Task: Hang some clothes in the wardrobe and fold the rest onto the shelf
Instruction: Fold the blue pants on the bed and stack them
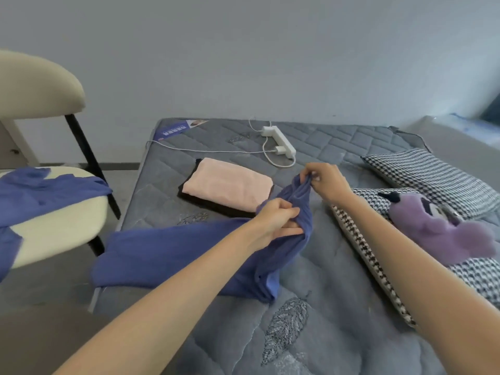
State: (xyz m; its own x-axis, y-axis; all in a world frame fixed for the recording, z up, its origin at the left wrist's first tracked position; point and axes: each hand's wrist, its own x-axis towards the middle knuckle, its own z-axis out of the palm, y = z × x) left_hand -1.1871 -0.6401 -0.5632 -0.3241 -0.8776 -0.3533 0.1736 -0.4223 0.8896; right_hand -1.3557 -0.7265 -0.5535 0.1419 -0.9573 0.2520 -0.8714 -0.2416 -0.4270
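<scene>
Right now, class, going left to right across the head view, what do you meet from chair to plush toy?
Cream chair, folded pink garment, left hand, right hand, purple plush toy.

Single head-worn wide-angle view, forward and down, close over the mattress [338,266] toward the wall [243,63].

Top [167,255] on the mattress [338,266] is showing solid blue, same as the garment [46,190] on the cream chair [54,231]; one folded cloth [227,184] is reading pale pink over a black cloth [213,206]. Mattress is showing quilted grey, pillows [438,174] black-and-white houndstooth, plush toy [443,231] purple, power strip [280,140] white.
</scene>
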